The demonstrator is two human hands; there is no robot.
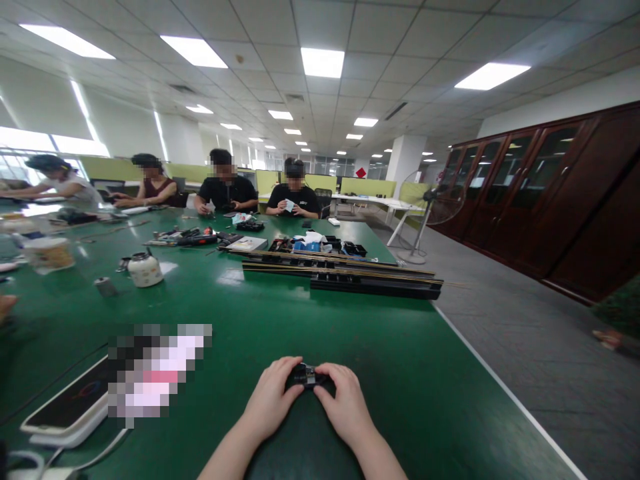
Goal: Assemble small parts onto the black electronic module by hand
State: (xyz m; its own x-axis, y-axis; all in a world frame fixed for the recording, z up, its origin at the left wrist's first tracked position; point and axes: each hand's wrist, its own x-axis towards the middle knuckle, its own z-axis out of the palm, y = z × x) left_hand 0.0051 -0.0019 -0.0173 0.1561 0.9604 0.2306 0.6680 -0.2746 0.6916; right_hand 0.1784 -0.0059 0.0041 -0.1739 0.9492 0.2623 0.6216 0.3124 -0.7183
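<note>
A small black device with a silvery part in its middle (309,377) is held between my two hands, low over the green table (400,360). My left hand (273,392) grips its left end between thumb and fingers. On the other end, my right hand (344,399) has a similar hold, thumb in front and fingers behind. My fingers cover both ends, so I cannot make out its exact kind.
Left of my hands lie a phone (75,393) and cables. Beyond stand a white jar (145,269) and a grey cylinder (105,287). Long black rails (375,287) with thin rods cross the table ahead, near hand tools (193,237). Several people sit at the far side.
</note>
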